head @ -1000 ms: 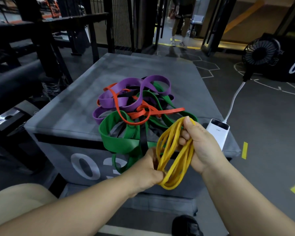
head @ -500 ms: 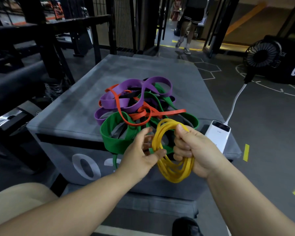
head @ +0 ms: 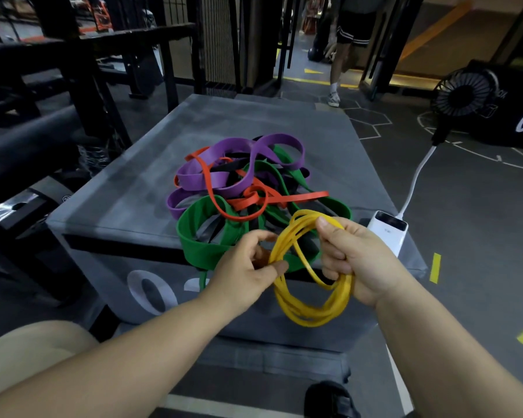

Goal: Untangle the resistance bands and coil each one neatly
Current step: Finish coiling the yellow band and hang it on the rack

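Your left hand: pinches the yellow band.
Your right hand: grips its coiled loops.
Tangle: purple, orange, green bands on tabletop.

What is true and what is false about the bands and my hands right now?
1. The left hand and right hand both grip the yellow band. True.
2. The purple band, orange band and green band lie tangled on the grey box. True.
3. The yellow band rests flat on the box. False: it is held up in loops.
4. The power bank sits at the box's left edge. False: the white power bank sits at its near right corner.
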Motion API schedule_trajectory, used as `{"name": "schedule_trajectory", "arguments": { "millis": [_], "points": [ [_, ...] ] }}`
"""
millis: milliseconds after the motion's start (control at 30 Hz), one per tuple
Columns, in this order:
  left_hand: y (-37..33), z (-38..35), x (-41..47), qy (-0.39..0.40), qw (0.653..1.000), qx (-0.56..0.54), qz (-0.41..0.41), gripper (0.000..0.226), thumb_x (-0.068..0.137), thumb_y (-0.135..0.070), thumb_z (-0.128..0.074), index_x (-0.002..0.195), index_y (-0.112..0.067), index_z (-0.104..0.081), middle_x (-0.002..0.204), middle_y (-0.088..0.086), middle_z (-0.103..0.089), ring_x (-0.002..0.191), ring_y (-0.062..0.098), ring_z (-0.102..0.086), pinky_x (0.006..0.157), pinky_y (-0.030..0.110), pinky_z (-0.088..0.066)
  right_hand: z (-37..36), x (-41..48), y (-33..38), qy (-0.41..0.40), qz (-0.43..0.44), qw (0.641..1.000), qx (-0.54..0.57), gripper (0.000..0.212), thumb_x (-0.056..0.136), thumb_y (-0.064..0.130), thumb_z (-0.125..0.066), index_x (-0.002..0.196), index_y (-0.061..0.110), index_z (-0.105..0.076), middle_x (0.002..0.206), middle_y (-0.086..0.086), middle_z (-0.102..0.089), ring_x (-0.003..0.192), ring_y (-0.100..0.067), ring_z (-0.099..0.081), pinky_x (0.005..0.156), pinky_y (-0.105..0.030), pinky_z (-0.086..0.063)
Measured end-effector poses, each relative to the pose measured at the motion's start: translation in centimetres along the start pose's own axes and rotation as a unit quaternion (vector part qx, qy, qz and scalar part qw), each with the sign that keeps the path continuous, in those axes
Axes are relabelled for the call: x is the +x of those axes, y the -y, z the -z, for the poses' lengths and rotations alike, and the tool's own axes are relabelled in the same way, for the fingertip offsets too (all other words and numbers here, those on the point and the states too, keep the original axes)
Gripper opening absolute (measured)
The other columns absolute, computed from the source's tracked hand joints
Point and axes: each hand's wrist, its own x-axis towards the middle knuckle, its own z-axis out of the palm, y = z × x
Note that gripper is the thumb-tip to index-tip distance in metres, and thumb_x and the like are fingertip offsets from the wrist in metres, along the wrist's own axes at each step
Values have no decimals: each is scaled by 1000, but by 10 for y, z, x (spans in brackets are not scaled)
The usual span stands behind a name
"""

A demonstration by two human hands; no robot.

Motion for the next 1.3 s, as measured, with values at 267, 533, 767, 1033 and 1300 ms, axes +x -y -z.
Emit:
{"name": "schedule_trajectory", "arguments": {
  "millis": [267,533,767,1033,1300],
  "points": [
    [-4,9,-1,21,996,14,-80,102,59,-50,-81,140,-43,-20,146,-16,-29,135,-3,-28,106,17,-30,2,-3,-2,107,-79,990,-52,32,84,30,-65,54,25,-55,49,3,-27,36,-7,-19,40,-19,-13],
    [-24,17,-7,161,966,-199,24,10,81,-21,-63,87,-13,-60,55,-3,-57,57,15,-60,60,29,-52,-3,-3,-5,145,-62,986,-57,14,78,22,-64,69,12,-58,54,0,-46,43,-12,-45,45,-22,-40],
    [-45,42,-13,91,945,-309,47,11,83,-17,-64,80,-10,-56,61,3,-57,49,15,-55,44,27,-46,-16,3,-11,138,-69,987,-49,18,77,29,-66,67,15,-62,59,-4,-56,61,-19,-64,71,-38,-52],
    [-63,81,-41,-3,975,-217,48,13,96,-11,-52,83,-12,-50,57,3,-36,45,11,-36,51,26,-47,-63,11,0,194,-21,975,101,27,88,25,-56,72,12,-39,52,2,-33,36,-5,-25,34,-15,-26],
    [-97,147,-93,-82,990,-115,19,14,98,-17,-51,85,-13,-48,56,-1,-31,44,10,-31,44,23,-30,-130,-2,27,303,15,951,-64,53,69,35,-78,101,1,-53,58,-8,-55,59,-24,-62,57,-33,-49]
  ]
}}
